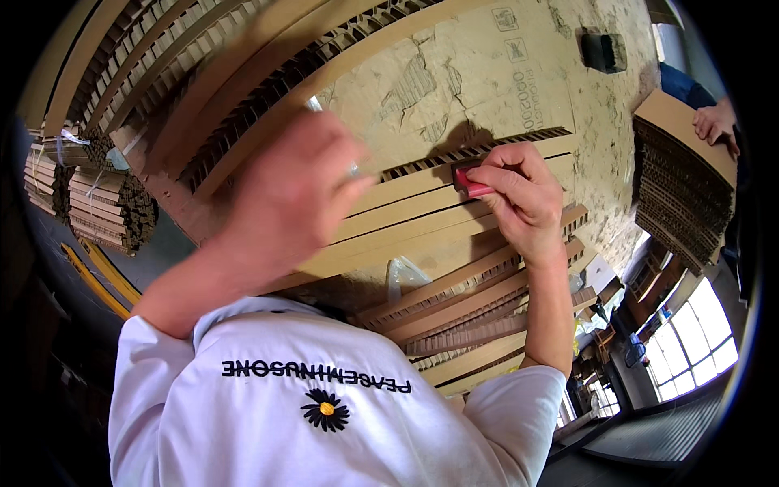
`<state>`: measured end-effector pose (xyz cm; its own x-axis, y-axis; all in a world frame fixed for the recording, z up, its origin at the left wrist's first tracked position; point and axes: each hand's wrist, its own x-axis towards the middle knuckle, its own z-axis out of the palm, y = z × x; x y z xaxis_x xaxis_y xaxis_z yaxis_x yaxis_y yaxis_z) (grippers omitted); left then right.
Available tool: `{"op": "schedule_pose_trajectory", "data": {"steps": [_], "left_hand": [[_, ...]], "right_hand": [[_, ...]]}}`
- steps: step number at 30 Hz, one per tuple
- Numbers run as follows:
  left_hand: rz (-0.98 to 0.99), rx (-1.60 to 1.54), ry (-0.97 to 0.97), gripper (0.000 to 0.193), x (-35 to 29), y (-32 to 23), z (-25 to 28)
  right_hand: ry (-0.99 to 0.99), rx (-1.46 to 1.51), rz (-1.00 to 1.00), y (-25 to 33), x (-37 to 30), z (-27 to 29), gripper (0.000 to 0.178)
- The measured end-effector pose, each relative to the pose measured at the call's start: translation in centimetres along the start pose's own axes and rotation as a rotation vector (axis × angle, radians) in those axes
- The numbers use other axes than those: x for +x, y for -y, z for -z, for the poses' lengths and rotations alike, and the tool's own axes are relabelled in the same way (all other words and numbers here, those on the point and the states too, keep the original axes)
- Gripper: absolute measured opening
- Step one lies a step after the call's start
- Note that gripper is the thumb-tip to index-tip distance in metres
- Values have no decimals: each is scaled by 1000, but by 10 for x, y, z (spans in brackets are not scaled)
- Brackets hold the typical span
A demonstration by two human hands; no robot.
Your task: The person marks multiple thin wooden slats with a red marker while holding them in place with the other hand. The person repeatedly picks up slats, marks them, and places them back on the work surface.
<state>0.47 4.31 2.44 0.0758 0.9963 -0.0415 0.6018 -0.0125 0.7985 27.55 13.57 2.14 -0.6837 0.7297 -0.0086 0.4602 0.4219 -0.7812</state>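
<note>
My right hand is closed on a small red block-shaped object with a dark part at its far end; its exact kind is unclear. It rests at the edge of a row of long cardboard strips, the far one showing open honeycomb cells. To the left, my left hand is smeared by motion above the left part of these strips. Small pale bits show beside its fingers, and I cannot make out whether it holds them.
A worn cardboard-covered worktop lies beneath, with a dark square hole at far right. Honeycomb strips lie far left; more lie nearer me. Tied bundles stand left. Another person's hand rests on a cardboard stack.
</note>
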Motion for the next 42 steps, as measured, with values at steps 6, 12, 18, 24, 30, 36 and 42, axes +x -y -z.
{"op": "schedule_pose_trajectory", "data": {"steps": [6, 12, 18, 24, 30, 36, 42], "left_hand": [[-44, -25, 8, 16, -19, 20, -46], [-33, -45, -2, 14, -17, 15, -45], [-30, -91, -24, 15, -12, 13, -50], [-65, -81, -27, 16, -9, 14, -51], [-49, -91, 21, 15, -10, 14, -56], [-28, -76, 50, 15, -10, 13, -57], [-30, -137, 11, 11, 0, 7, -26]], "right_hand": [[20, -88, 12, 1, 1, 0, 24], [3, -129, 45, 2, 2, 0, 31], [1, -114, 58, 0, 5, 2, 28], [15, -107, 42, -3, 6, 0, 25], [26, -97, 21, -5, 4, 0, 22], [38, -104, 37, -6, 2, 2, 20], [-300, 342, -131, -5, -4, 14, 24]]}}
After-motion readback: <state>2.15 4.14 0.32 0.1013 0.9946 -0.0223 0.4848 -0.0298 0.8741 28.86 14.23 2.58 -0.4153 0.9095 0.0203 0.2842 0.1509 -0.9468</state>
